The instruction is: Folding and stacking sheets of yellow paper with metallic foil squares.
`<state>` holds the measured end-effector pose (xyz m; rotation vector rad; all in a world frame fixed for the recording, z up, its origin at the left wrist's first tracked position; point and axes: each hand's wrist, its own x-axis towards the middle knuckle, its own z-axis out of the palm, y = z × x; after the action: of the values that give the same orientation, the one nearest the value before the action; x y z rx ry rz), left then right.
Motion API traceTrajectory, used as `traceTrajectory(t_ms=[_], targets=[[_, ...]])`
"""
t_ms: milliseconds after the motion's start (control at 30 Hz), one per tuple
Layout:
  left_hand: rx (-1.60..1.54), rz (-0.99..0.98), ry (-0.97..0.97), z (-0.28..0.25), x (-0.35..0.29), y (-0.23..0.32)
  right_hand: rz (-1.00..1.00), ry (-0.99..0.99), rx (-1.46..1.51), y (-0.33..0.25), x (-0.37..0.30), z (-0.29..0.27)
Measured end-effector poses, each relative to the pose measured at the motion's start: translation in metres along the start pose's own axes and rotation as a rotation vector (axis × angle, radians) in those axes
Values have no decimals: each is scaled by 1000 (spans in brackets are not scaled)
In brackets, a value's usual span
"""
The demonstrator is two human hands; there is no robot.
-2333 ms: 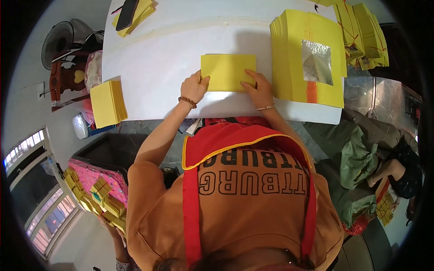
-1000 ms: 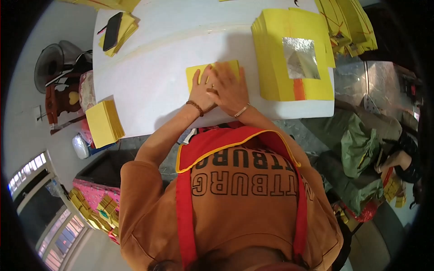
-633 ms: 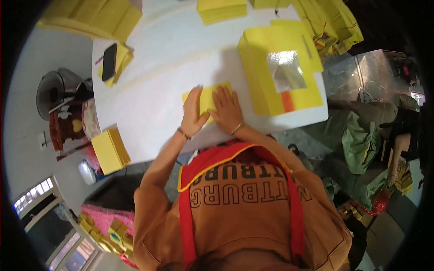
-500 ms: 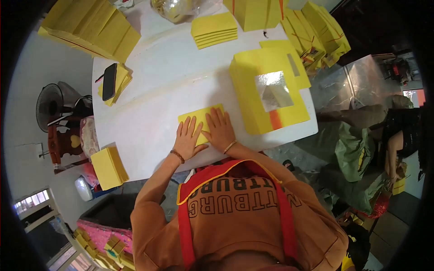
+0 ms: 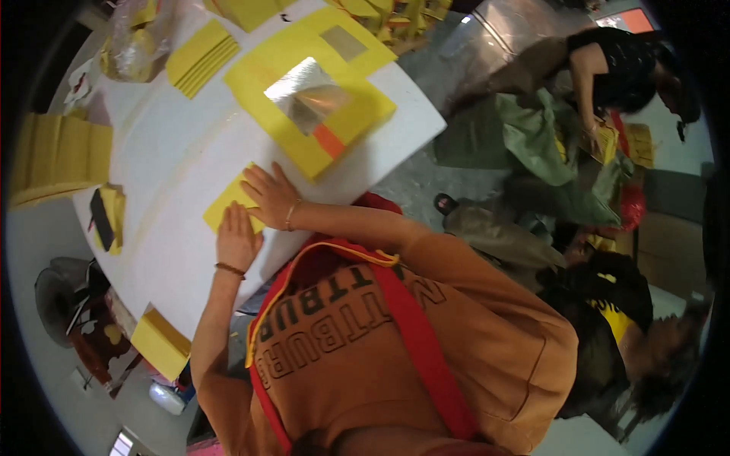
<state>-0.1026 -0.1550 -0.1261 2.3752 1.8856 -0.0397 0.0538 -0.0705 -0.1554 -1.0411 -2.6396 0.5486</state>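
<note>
A small folded piece of yellow paper lies on the white table near its front edge. My left hand presses on its near side, fingers stretched out side by side. On its right part rests my right hand, flat with the fingers extended; the fingertips of the left hand come close to it. Both palms cover part of the paper. Beyond my right hand lies a large yellow paper stack with a shiny silver square and an orange strip on top.
Folded yellow papers and a clear plastic bag sit farther back. At left are a dark phone on yellow papers, a big yellow pile and a yellow block. Two people are at right, one by a green sack.
The view has swung to the right, showing more of the people there. Both hands stay on the yellow paper; the left hand's fingers have drawn closer together.
</note>
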Motion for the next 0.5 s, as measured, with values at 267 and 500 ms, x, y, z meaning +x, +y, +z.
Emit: traceTrajectory(t_ms=[267, 500], targets=[[92, 46, 245, -13, 24, -5, -30, -117, 317, 16, -21, -45], [-455, -198, 314, -119, 100, -121, -428, -215, 185, 53, -51, -52]])
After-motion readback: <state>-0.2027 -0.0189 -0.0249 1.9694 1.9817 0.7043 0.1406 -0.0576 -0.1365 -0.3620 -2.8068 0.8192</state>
